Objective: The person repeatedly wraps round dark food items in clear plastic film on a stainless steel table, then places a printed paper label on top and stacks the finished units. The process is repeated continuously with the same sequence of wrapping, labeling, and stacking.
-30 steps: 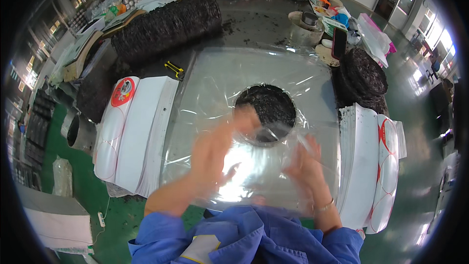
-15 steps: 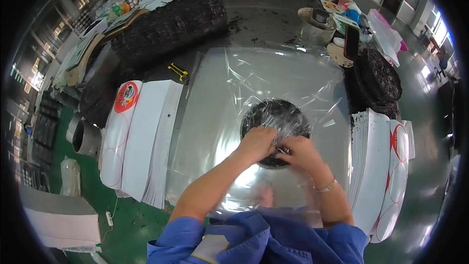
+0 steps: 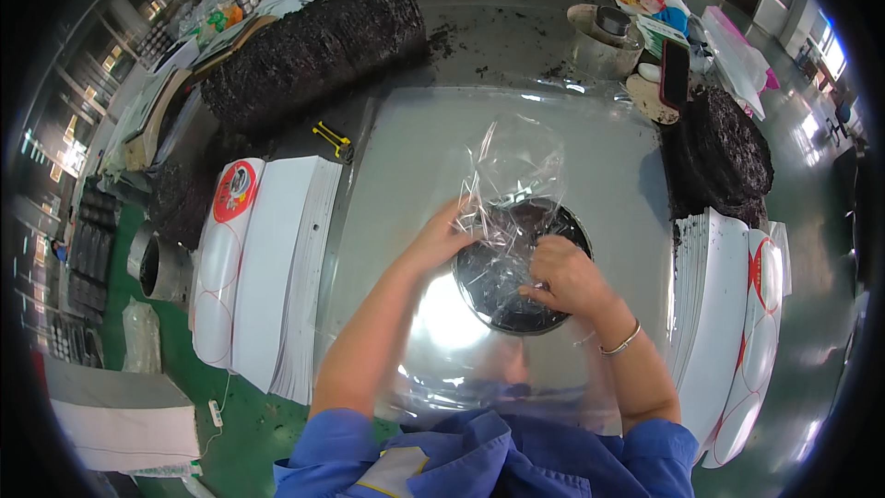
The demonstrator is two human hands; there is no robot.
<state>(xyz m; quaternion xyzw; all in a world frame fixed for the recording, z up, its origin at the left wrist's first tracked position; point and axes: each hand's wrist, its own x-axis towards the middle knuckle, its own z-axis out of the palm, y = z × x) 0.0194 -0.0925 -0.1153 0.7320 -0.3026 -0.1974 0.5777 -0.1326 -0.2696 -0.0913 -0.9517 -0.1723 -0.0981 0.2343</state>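
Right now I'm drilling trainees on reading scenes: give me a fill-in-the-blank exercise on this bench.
1. Both hands, the left hand and the right hand, gather clear ___ film over the round black disc.
2. A bracelet circles the ___ wrist.
3. The stack of white sheets lies to the person's ___.

Missing: plastic; right; left

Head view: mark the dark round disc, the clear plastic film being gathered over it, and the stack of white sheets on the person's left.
dark round disc (image 3: 505, 300), head view, its lower bare face.
clear plastic film (image 3: 512, 171), head view, the raised crinkled part.
stack of white sheets (image 3: 272, 267), head view, the top sheet's middle.
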